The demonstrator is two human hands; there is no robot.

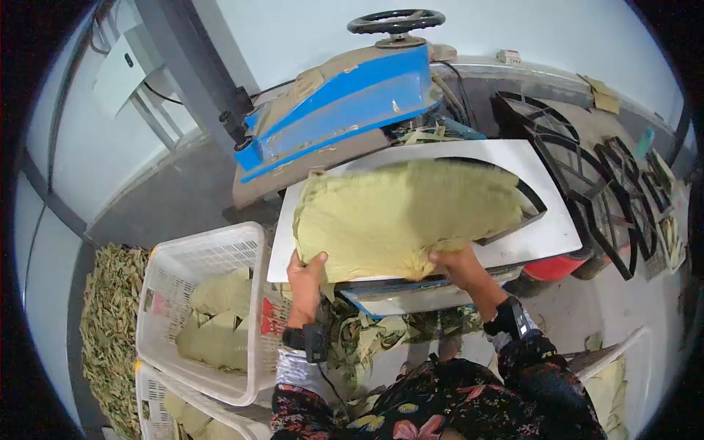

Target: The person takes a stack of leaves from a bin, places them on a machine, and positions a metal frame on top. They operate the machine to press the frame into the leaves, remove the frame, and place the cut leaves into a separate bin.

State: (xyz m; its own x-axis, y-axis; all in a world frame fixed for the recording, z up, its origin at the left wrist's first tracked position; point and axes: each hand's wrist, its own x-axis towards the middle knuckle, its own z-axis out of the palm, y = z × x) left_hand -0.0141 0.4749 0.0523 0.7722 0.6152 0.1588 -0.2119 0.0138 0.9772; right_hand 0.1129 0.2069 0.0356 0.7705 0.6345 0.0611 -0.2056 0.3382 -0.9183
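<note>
A broad, half-round stack of dried yellow-green lotus leaves [367, 220] spans both my hands, its far edge blurred. My left hand [306, 279] grips the near left corner, thumb on top. Closed on the near edge, right of the middle, is my right hand [456, 265]. The leaves lie over a white board [546, 220] and overlap a black curved metal cutting die [534, 196], whose right end shows past them. Most of that die is hidden beneath the leaves.
Behind the board stands a blue press [345, 99] with a black handwheel [396, 22]. White plastic crates [257, 323] with leaves are at left, beside a heap of leaf scraps [114, 330]. More black metal dies [587, 169] lie right, above a red container [554, 268].
</note>
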